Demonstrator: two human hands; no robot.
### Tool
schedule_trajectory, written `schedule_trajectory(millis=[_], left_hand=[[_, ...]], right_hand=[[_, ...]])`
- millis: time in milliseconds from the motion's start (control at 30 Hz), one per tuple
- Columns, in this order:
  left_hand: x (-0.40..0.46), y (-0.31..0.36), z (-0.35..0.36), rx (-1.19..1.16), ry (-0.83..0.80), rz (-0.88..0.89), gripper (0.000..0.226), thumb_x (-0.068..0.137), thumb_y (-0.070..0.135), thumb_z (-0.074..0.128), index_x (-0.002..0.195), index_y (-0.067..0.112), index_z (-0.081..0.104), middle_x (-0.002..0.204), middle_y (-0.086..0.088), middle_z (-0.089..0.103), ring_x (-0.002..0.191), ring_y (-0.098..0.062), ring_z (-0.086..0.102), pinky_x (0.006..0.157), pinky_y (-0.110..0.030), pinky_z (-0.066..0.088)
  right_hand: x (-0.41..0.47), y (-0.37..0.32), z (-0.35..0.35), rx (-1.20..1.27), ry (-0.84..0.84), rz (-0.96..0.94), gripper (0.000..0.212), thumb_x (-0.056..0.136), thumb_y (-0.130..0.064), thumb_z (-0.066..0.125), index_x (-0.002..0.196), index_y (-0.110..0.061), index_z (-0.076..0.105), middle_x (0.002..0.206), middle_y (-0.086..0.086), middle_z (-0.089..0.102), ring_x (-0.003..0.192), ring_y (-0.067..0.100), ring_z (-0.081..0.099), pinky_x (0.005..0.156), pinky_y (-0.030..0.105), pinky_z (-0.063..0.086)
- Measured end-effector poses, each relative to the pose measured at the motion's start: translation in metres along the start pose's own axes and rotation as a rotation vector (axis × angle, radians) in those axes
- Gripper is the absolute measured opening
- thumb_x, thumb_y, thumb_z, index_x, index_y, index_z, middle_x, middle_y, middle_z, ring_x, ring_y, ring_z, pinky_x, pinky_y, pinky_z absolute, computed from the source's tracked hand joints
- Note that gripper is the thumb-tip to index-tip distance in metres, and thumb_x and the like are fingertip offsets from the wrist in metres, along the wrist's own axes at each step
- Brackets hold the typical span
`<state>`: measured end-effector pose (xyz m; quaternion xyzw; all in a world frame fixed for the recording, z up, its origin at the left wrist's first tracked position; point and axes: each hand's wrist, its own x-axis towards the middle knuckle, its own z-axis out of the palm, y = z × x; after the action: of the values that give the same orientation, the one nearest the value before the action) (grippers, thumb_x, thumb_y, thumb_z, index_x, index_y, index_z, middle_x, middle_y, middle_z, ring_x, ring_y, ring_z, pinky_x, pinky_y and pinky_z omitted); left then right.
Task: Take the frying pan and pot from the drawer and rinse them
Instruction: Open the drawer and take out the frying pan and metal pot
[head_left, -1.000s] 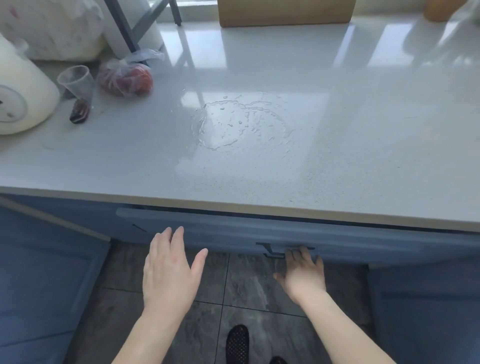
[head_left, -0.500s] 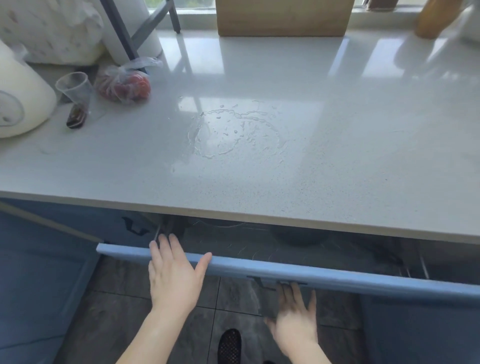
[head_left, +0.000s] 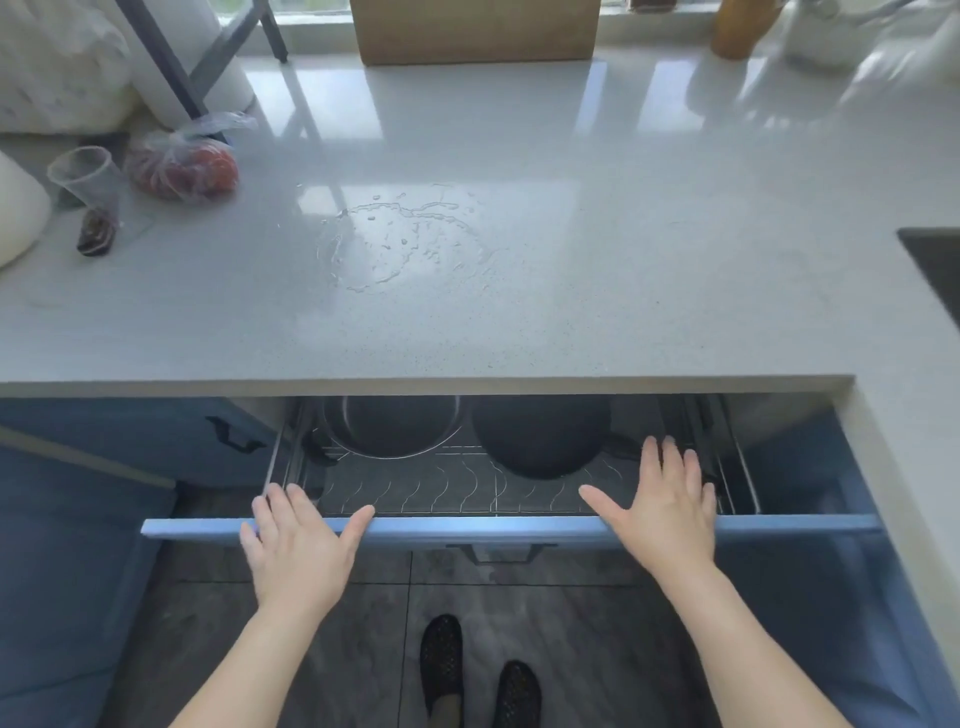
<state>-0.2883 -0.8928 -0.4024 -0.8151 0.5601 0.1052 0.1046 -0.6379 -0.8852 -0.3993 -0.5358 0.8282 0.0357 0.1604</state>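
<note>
Drawer (head_left: 509, 531) stood pulled out under the countertop (head_left: 467, 322), front panel blue, wire rack inside visible; left hand (head_left: 296, 551) lay flat over the front edge near its left end, fingers straight and a bit spread, thumb out along the edge, holding nothing; right hand (head_left: 662, 512) reached past the front edge over the rack, fingers straight and fanned wide, thumb out, also holding nothing; whether the right fingertips touched the rack, cannot tell; pot (head_left: 392, 426), steel with dark inside, sat at the back left of the drawer, partly under the countertop overhang; frying pan (head_left: 540, 434), dark and round, sat just right of the pot, its handle running right toward the right hand's fingertips; the two looked close or touching, cannot tell which; sink (head_left: 935, 270) corner showed at the far right, well apart from the drawer; puddle of water (head_left: 400, 239) on the countertop, bagged tomatoes (head_left: 182, 163) and a plastic cup (head_left: 83, 174) at left

Judged step: reaching in for the pan; to do it well, curl the right hand round the handle, lift the pan straight up off the rack before drawing it forward so it clears the overhang and doesn't knock the pot; left hand could steady the drawer front, then take the pot by the rim; drawer probably needs no further pull
</note>
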Motion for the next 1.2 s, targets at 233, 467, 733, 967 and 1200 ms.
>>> schedule_trajectory(millis=[233, 467, 733, 967, 1200], left_hand=[[-0.021, -0.018, 0.013, 0.055, 0.004, 0.035, 0.103, 0.076, 0.076, 0.029, 0.129, -0.010, 0.052, 0.130, -0.023, 0.053, 0.123, -0.039, 0.044, 0.102, -0.052, 0.039], [-0.063, -0.044, 0.032, 0.032, -0.026, 0.030, 0.120, 0.078, 0.087, 0.007, 0.116, -0.015, 0.059, 0.118, -0.032, 0.059, 0.111, -0.048, 0.052, 0.090, -0.060, 0.044], [-0.096, -0.058, 0.035, -0.055, -0.192, 0.047, 0.127, 0.076, 0.090, 0.005, 0.109, -0.019, 0.061, 0.114, -0.036, 0.060, 0.103, -0.052, 0.057, 0.085, -0.062, 0.046], [-0.091, -0.056, 0.037, -0.063, -0.199, 0.141, 0.127, 0.072, 0.094, 0.007, 0.102, -0.014, 0.068, 0.105, -0.034, 0.065, 0.089, -0.051, 0.064, 0.072, -0.060, 0.051], [-0.045, 0.043, 0.036, 0.151, -0.190, 0.558, 0.111, 0.047, 0.082, 0.069, 0.123, 0.002, 0.065, 0.128, -0.016, 0.063, 0.115, -0.040, 0.062, 0.091, -0.053, 0.052]], right_hand=[[-0.028, 0.012, 0.010, 0.007, -0.052, 0.002, 0.109, 0.076, -0.088, 0.025, 0.156, -0.017, 0.006, 0.164, -0.002, 0.005, 0.151, 0.021, 0.000, 0.120, 0.047, 0.008], [-0.073, 0.025, 0.015, 0.041, -0.111, 0.018, 0.110, 0.077, -0.087, 0.027, 0.157, -0.015, 0.001, 0.164, -0.003, 0.002, 0.151, 0.018, -0.002, 0.121, 0.044, 0.004], [-0.109, 0.037, 0.027, 0.049, -0.126, 0.040, 0.123, 0.060, -0.090, 0.007, 0.156, -0.013, 0.016, 0.163, -0.002, 0.016, 0.150, 0.019, 0.011, 0.120, 0.045, 0.010], [-0.121, 0.045, 0.025, 0.093, -0.256, 0.038, 0.117, 0.065, -0.090, 0.016, 0.156, -0.020, 0.000, 0.164, -0.006, 0.002, 0.151, 0.016, 0.002, 0.120, 0.041, 0.009], [-0.058, 0.063, 0.032, 0.088, -0.280, -0.027, 0.107, 0.081, -0.069, 0.057, 0.156, -0.020, -0.001, 0.163, -0.005, 0.008, 0.150, 0.017, 0.007, 0.121, 0.039, 0.015]])
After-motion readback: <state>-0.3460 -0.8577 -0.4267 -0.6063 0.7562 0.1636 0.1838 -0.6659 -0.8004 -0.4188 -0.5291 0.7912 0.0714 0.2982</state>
